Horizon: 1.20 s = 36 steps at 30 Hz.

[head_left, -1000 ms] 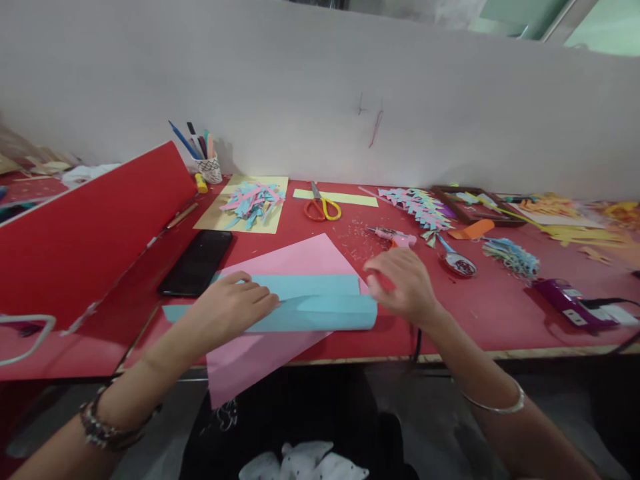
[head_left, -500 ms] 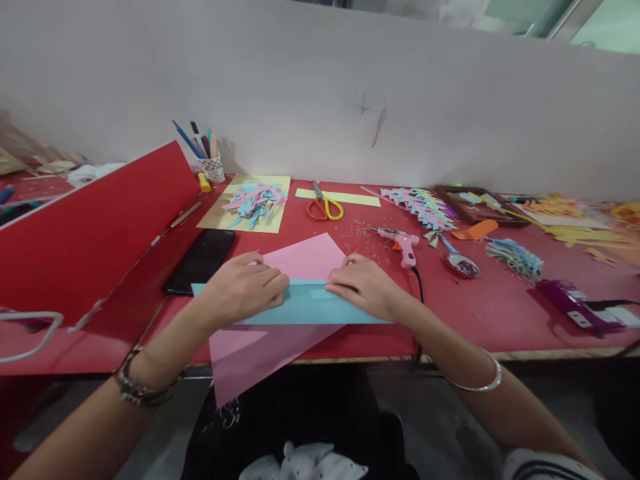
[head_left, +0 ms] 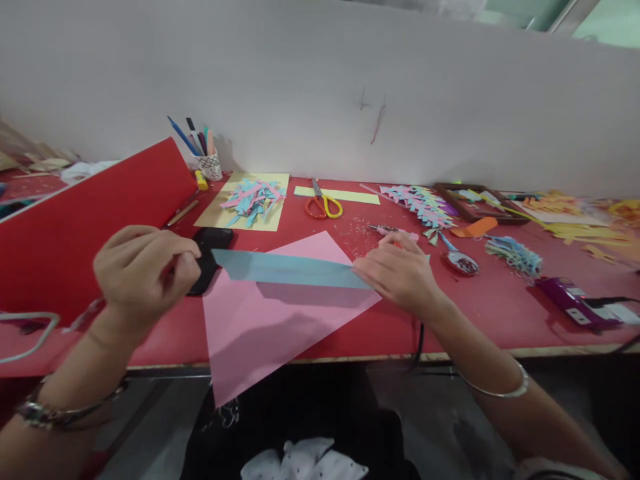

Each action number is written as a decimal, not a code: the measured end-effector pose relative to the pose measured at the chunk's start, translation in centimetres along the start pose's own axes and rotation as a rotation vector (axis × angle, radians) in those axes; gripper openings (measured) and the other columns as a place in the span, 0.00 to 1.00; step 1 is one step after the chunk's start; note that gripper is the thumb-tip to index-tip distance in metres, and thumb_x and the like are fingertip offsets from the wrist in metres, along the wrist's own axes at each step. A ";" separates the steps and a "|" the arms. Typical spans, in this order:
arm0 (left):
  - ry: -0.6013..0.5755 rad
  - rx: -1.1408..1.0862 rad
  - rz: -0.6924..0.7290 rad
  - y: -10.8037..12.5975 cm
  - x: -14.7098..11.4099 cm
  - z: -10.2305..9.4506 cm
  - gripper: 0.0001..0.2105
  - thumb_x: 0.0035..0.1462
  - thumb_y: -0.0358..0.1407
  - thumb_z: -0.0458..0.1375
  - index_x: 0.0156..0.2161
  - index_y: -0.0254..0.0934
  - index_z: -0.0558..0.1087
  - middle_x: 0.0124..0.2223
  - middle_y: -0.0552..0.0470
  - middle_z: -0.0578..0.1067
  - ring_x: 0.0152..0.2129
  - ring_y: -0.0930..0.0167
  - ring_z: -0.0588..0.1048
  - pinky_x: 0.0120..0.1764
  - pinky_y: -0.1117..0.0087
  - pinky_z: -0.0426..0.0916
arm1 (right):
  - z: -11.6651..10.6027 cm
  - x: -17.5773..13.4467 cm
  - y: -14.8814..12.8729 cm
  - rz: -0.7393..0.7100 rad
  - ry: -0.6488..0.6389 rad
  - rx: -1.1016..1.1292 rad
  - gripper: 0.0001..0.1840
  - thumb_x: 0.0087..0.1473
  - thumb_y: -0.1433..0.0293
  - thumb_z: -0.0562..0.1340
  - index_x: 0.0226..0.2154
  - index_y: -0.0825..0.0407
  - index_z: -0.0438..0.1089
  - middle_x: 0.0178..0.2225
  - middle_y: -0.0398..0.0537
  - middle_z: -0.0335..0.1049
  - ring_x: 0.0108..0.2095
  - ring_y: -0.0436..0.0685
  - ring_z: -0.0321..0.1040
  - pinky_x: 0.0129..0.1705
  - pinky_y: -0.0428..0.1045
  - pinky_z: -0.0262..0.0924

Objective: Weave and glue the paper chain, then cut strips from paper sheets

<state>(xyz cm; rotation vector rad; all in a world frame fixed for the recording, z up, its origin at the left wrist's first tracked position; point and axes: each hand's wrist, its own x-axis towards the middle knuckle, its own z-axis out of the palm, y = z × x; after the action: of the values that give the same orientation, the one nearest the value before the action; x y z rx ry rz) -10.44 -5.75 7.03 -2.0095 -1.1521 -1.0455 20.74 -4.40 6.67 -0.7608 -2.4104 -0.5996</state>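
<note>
A folded light-blue paper strip (head_left: 290,269) stretches across the view above a pink sheet of paper (head_left: 270,320). Its right end is pinched in my right hand (head_left: 397,273), and a small blue corner shows past that hand. My left hand (head_left: 147,273) is off to the left of the strip, fingers curled in, with a gap between it and the strip's left end; I see nothing in it. Behind my left hand lies a black phone (head_left: 207,267), partly covered. A pink glue gun (head_left: 390,231) is mostly hidden behind my right hand.
Scissors (head_left: 323,203) lie by the wall on a pale yellow strip (head_left: 357,196). Cut paper bits (head_left: 255,199) are heaped on a yellow sheet (head_left: 210,213). A red board (head_left: 90,233) leans at left. A spoon (head_left: 460,260) and a purple device (head_left: 575,303) sit at right.
My left hand has let go of the blue strip and moved left and up. My right hand has moved right and up with the strip, uncovering more of the pink sheet.
</note>
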 end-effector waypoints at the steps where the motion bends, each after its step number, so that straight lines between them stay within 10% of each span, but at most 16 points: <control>1: 0.005 -0.051 0.048 1.0 0.1 0.1 0.12 0.56 0.29 0.44 0.25 0.39 0.65 0.23 0.56 0.72 0.22 0.74 0.69 0.28 0.68 0.64 | 0.4 0.1 -0.7 -0.045 0.026 -0.060 0.16 0.59 0.74 0.49 0.28 0.49 0.69 0.23 0.40 0.70 0.25 0.49 0.60 0.39 0.49 0.52; 6: -0.293 -0.135 0.366 5.2 -1.2 2.8 0.09 0.56 0.37 0.51 0.39 0.35 0.69 0.34 0.49 0.76 0.29 0.69 0.74 0.29 0.68 0.66 | 3.5 -0.9 -2.7 -0.135 -0.060 -0.043 0.17 0.59 0.77 0.48 0.29 0.49 0.69 0.25 0.40 0.70 0.27 0.49 0.60 0.42 0.47 0.50; 16: -0.875 -0.130 0.257 6.6 -3.1 6.7 0.08 0.57 0.30 0.51 0.41 0.37 0.69 0.24 0.55 0.75 0.21 0.70 0.74 0.22 0.72 0.60 | 6.3 -1.0 -2.7 0.206 -0.664 0.222 0.11 0.57 0.67 0.54 0.31 0.55 0.68 0.30 0.48 0.71 0.34 0.53 0.65 0.45 0.51 0.46; 23: -0.887 -0.256 0.104 6.3 -5.1 7.3 0.10 0.58 0.32 0.49 0.43 0.38 0.68 0.36 0.51 0.75 0.31 0.70 0.74 0.31 0.72 0.65 | 7.2 0.1 -4.8 0.368 -0.701 0.253 0.12 0.56 0.63 0.55 0.35 0.54 0.67 0.35 0.49 0.71 0.38 0.57 0.65 0.44 0.52 0.46; 36: -0.841 -0.352 -0.083 1.1 -9.3 5.1 0.16 0.59 0.36 0.41 0.43 0.40 0.71 0.35 0.51 0.73 0.31 0.71 0.74 0.33 0.72 0.68 | 5.8 -5.9 -0.1 0.647 -0.548 -0.031 0.07 0.53 0.70 0.54 0.27 0.52 0.65 0.29 0.47 0.68 0.32 0.56 0.64 0.37 0.50 0.51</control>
<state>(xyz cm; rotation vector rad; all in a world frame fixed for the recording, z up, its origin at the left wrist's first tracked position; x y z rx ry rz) -10.72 -6.10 -3.64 -2.8327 -1.5376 -0.4270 22.70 -3.51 -1.31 -1.8055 -2.3850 -0.1708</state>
